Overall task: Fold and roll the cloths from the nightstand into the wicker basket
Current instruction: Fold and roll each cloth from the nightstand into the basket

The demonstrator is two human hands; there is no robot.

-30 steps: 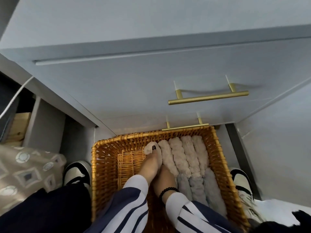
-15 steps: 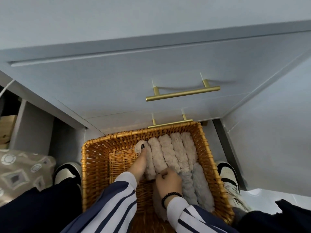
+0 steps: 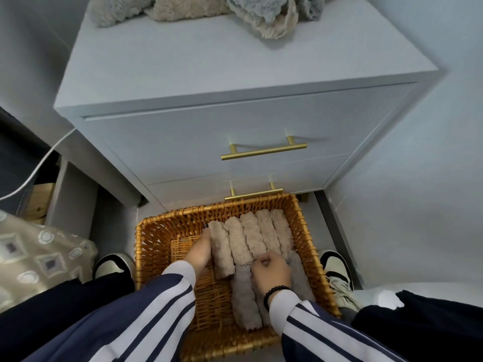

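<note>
The wicker basket (image 3: pixel 154 246) stands on the floor in front of the white nightstand (image 3: pixel 198 74). Several fluffy beige rolled cloths (image 3: pixel 258 233) lie side by side in its far half, with grey rolls (image 3: pixel 245 301) in front of them. My left hand (image 3: pixel 200 253) lies flat against the left side of the leftmost beige roll (image 3: pixel 222 250). My right hand (image 3: pixel 271 271) is curled over the near ends of the middle rolls. Loose unfolded grey and beige cloths (image 3: pixel 235 9) lie heaped at the back of the nightstand top.
Two brass drawer handles (image 3: pixel 264 151) project from the nightstand front, the lower one just above the basket rim. My shoes (image 3: pixel 337 273) flank the basket. A patterned cushion (image 3: pixel 39 257) and a white cable (image 3: pixel 39 168) are at the left. A wall stands to the right.
The view has tilted up, bringing the nightstand top and loose cloths into sight. My left hand has slid along the leftmost roll; my right hand stays curled at the roll ends.
</note>
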